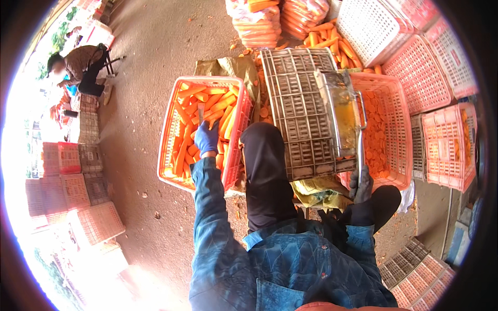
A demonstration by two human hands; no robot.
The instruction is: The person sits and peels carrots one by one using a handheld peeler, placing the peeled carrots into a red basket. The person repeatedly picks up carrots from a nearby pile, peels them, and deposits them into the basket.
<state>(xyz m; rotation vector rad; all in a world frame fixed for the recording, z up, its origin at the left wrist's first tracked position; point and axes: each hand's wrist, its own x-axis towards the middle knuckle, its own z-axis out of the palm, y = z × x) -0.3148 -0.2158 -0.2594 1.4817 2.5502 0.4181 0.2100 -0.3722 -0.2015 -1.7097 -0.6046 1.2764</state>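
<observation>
My left hand (206, 138), in a blue glove, reaches into a pink plastic crate (163, 155) of peeled carrots (183, 151). It is closed on a tool with a flat metal blade (201, 112) that points away from me. My right hand (360, 184), in a dark glove, grips the handle of a long blade (362, 151). That blade lies along the side of a wet board with a metal frame (345, 116), which rests on an upturned grey crate (299, 112). Beyond the blade, a second pink crate (400, 128) holds carrot slices (373, 136).
Bagged carrots (258, 27) and loose carrots (342, 46) lie beyond the grey crate. Stacked crates (418, 70) stand on the right, more crates (70, 155) on the far left. Another person (83, 66) sits bent over at upper left. Sacking (229, 68) lies behind the carrot crate.
</observation>
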